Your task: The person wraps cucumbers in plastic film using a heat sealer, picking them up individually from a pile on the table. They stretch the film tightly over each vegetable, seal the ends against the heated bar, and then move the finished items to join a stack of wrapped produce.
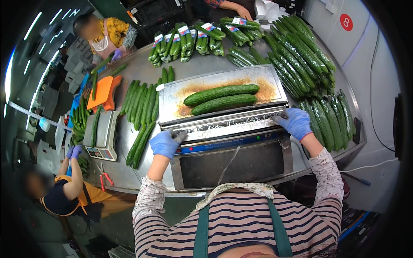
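In front of me stands a tabletop cling film wrapping machine (232, 161) with a blue front strip and a dark lower plate. Crinkled shiny cling film (229, 126) stretches across its roll slot. My left hand (164, 143), in a blue glove with grey fingertips, pinches the film at the left end. At the right end my right hand (294, 123), gloved alike, grips the film between thumb and fingers. Beyond the slot, two cucumbers (222, 99) lie side by side on the rust-stained metal plate (267, 75). Neither hand touches them.
Loose cucumbers (142, 103), a digital scale (100, 133), an orange scale (105, 93) and red-handled scissors (105, 179) are at left. Labelled cucumber packs (185, 40) line the back; wrapped cucumbers (300, 58) are heaped at right. Co-workers (111, 38) (67, 190) stand at left; another person's hand (244, 13) shows behind.
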A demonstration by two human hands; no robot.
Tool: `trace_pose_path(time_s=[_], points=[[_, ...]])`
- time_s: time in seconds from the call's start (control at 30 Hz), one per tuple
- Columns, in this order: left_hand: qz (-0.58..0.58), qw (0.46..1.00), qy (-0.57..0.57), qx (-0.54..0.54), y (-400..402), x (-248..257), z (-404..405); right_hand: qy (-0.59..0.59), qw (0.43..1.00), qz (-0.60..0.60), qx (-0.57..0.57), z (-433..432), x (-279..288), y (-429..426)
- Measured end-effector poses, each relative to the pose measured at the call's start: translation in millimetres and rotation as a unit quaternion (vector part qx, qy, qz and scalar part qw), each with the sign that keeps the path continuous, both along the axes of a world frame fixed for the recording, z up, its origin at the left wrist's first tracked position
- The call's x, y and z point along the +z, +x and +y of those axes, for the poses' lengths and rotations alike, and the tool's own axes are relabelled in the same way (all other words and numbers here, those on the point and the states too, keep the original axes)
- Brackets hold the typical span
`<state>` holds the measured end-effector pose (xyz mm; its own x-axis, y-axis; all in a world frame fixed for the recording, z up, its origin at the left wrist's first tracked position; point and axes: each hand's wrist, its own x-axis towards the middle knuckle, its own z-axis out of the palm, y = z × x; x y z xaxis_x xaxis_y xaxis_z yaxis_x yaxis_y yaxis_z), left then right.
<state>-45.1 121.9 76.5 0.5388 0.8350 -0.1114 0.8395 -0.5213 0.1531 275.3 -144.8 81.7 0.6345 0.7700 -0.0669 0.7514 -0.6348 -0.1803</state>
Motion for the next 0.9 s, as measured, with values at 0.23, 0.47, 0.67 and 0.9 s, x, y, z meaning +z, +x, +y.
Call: trace_pose_path(time_s=[0.23,0.47,0.67,0.9], points=[[-0.347,0.813,-0.429,0.185,-9,-22,38,0.243,0.921,0.303,-0.029,11,-32,30],[-0.615,0.333,-0.635,0.328,-2,-42,47,0.416,0.398,0.780,-0.247,30,-16,18],[-0.774,0.428,-0.439,0.158,67,3,58,0.585,0.520,0.622,-0.025,99,6,27],[-0.449,0.854,-0.230,-0.126,92,-44,58,0.230,0.923,0.226,0.208,124,-35,35]])
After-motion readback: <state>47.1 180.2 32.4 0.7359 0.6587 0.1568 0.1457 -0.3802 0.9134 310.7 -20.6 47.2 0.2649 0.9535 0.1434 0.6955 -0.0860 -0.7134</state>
